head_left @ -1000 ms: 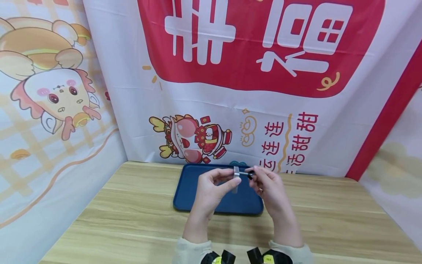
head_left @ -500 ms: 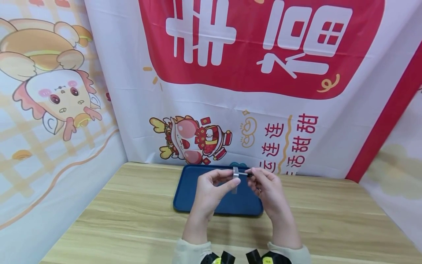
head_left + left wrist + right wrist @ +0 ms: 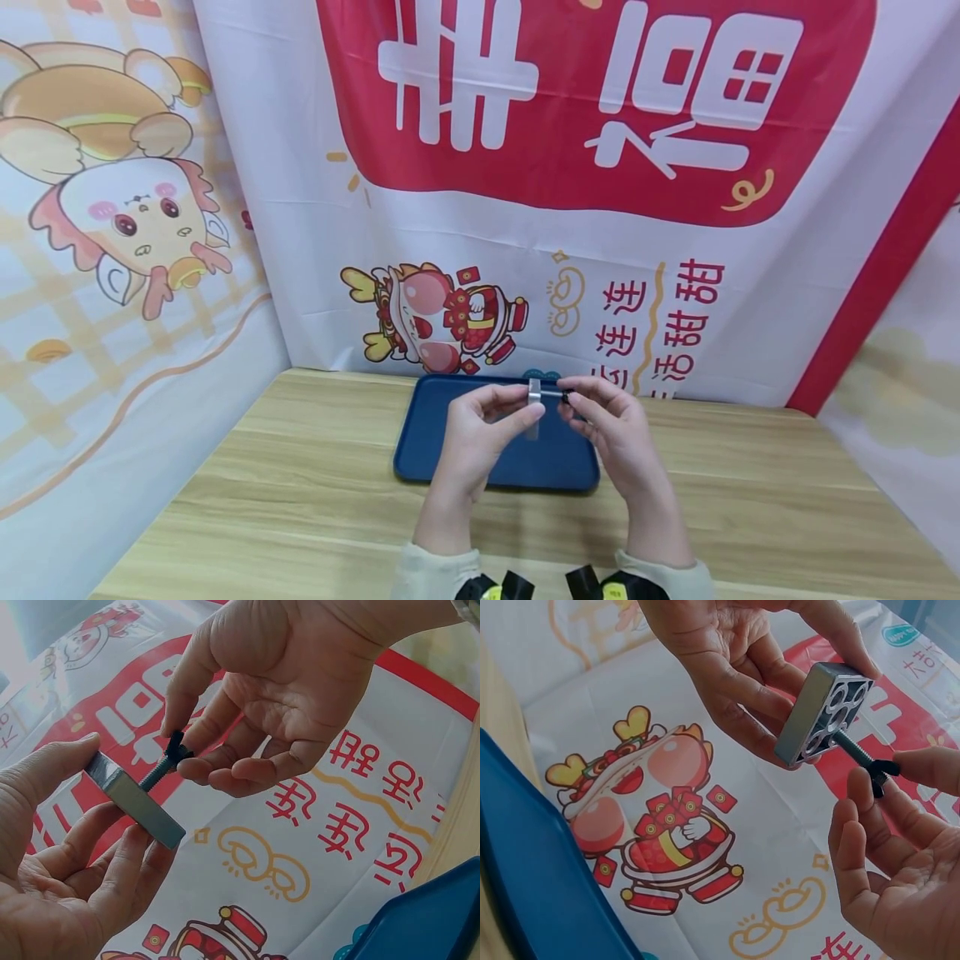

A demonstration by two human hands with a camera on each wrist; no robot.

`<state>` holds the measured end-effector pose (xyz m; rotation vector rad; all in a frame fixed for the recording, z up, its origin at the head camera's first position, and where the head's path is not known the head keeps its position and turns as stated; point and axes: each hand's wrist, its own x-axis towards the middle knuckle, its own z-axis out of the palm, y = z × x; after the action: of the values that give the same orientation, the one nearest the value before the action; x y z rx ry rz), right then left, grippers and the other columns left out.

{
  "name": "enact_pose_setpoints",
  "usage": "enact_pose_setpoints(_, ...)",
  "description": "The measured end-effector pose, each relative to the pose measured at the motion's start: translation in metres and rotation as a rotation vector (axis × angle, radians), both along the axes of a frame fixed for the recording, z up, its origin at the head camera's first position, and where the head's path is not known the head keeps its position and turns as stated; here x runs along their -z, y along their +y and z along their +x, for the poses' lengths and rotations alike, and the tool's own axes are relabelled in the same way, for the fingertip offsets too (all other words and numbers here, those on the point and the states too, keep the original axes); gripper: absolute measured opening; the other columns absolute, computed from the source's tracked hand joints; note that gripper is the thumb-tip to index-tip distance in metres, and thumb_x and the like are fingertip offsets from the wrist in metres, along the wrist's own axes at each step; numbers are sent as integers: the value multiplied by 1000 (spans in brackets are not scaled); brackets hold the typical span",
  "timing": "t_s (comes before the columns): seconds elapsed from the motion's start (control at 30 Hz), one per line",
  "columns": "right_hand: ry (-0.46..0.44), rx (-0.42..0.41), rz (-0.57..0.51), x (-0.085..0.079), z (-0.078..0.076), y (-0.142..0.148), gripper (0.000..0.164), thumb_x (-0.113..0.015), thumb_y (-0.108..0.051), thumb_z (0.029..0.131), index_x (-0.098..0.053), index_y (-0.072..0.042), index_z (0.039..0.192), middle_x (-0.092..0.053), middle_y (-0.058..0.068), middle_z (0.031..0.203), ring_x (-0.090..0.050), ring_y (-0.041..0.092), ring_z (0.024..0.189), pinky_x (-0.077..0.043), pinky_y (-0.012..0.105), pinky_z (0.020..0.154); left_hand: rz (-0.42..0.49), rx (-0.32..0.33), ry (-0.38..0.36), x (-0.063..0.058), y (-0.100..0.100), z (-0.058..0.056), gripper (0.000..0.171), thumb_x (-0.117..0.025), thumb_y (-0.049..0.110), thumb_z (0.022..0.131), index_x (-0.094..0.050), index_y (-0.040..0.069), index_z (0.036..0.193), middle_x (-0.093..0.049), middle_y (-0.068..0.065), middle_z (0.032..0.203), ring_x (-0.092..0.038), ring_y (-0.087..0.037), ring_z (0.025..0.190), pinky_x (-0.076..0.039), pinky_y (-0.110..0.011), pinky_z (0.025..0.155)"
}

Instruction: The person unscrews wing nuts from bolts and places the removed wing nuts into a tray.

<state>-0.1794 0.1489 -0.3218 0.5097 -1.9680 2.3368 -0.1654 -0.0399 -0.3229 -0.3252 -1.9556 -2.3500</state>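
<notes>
In the head view, my left hand grips a small silver-grey metal block by its edges, above the tray. The right wrist view shows the block's hollow face with several round rings. From that face a threaded bolt sticks out towards my right hand. A black wing nut sits at the bolt's outer end. My right thumb and a finger pinch its wings, with the other fingers loosely bent below, as the left wrist view also shows at the wing nut.
A dark blue tray lies under the hands on the wood-grain table. Behind the table hangs a white cloth with red print and cartoon figures. Another printed cloth covers the left side.
My right thumb and fingers have shifted on the wing nut, and the black wings have turned. The left hand stays almost still with the block.
</notes>
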Motion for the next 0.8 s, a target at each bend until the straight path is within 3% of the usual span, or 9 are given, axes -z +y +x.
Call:
enact_pose_setpoints(0.2, 102, -3, 78, 3, -1, 3, 17, -59, -9, 99, -68, -12, 113, -67, -6, 91, -66, 7, 87, -54, 21, 78, 12, 1, -6, 1, 0, -1, 38, -79, 18, 86, -70, 3, 119, -70, -13, 116, -68, -16, 100, -56, -28, 93)
enact_pose_setpoints(0.4, 193, 96, 220, 2, 1, 2, 26, -62, -6, 97, -62, 3, 121, -61, -6, 92, -59, 8, 88, -54, 21, 79, 24, -4, -18, 1, 0, 0, 38, -79, 18, 85, -70, 4, 119, -70, -12, 117, -69, -17, 101, -56, -29, 94)
enact_pose_setpoints(0.57, 298, 193, 345, 1, 1, -1, 22, -64, -2, 95, -66, -1, 117, -64, 0, 95, -59, 8, 89, -56, 22, 73, 19, -16, -9, 2, -1, 0, 39, -79, 18, 85, -69, 2, 119, -71, -13, 116, -69, -16, 100, -56, -29, 93)
enact_pose_setpoints(0.8, 405, 281, 437, 0, 1, -5, 17, -64, 6, 92, -67, -3, 105, -66, 11, 100, -59, 7, 89, -56, 22, 70, 19, -9, -18, 1, 0, 0, 38, -79, 18, 85, -70, 3, 119, -71, -12, 116, -69, -16, 101, -56, -28, 93)
